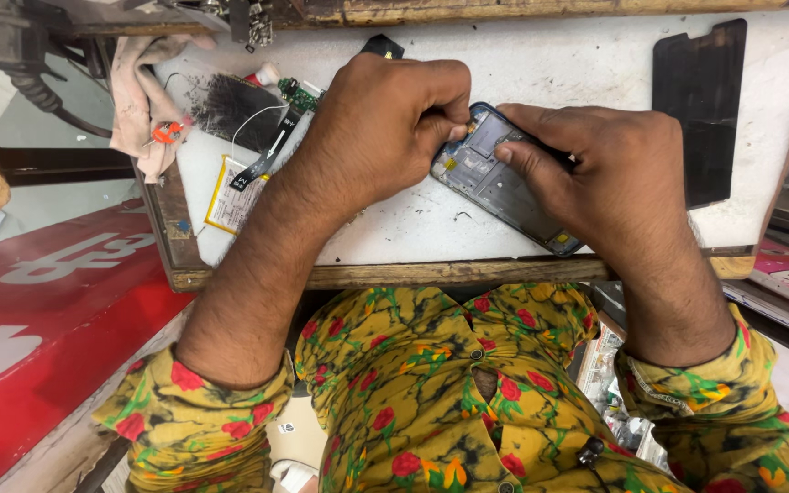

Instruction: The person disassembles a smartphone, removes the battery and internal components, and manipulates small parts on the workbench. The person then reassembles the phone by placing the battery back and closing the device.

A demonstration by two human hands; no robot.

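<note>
**Two hands on an opened phone at a white bench**

Head view. A blue-framed mobile phone with its back cover off (502,179) lies tilted on a scuffed white work board with a worn wooden front edge (431,274), its exposed inner plate and small parts facing up. The left hand (385,123) is curled closed, fingertips pinched at the phone's upper left corner; whether anything small sits between them cannot be told. The right hand (595,173) rests over the phone's right side, thumb and forefinger pressing on the frame and holding it down against the board.

Left of the hands, on the same board: a flat rectangular battery pack with a white and yellow label (235,194), a narrow black flex strip (271,151) lying across it, and a small green circuit board (299,94) just beyond. A dirty pinkish cloth (143,91) hangs over the board's far left corner, near a dark smudged patch. Well apart on the right lies a black glass screen panel (700,110), face dark. Below the board's edge the person's yellow floral-print shirt (440,393) fills the foreground; a red signboard with white lettering (38,319) sits at the lower left.
</note>
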